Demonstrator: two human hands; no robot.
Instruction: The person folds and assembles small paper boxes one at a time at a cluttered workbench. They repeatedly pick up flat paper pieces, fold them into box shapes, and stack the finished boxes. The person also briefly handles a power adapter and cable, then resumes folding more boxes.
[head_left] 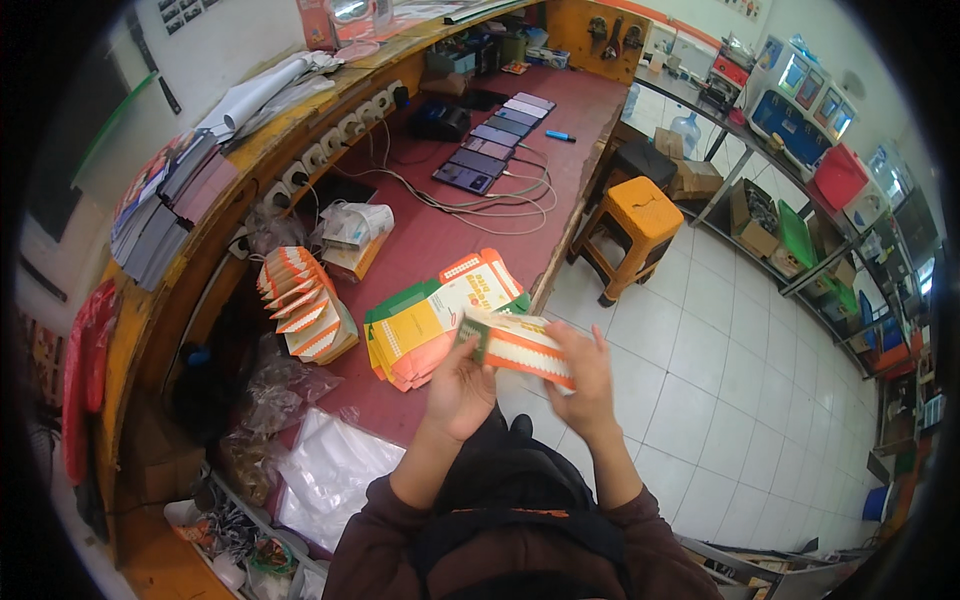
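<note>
Both hands hold a small cardboard box [525,358] in front of my body, past the table's edge. It is orange and white with a wavy band along its side and a green end. My left hand [462,392] grips it at the green end. My right hand [583,380], a little blurred, closes around the other end. Just beyond lies a pile of flat cardboard cartons [425,320] in yellow, orange and green. To its left stands a row of orange-and-white folded boxes [305,305], packed closely together.
Clear plastic bags [335,470] lie at the table's near left. Several phones [490,148] with white cables [500,208] sit farther back on the red tabletop [400,235]. A yellow stool [635,220] stands on the tiled floor to the right. Shelves [790,215] line the far right.
</note>
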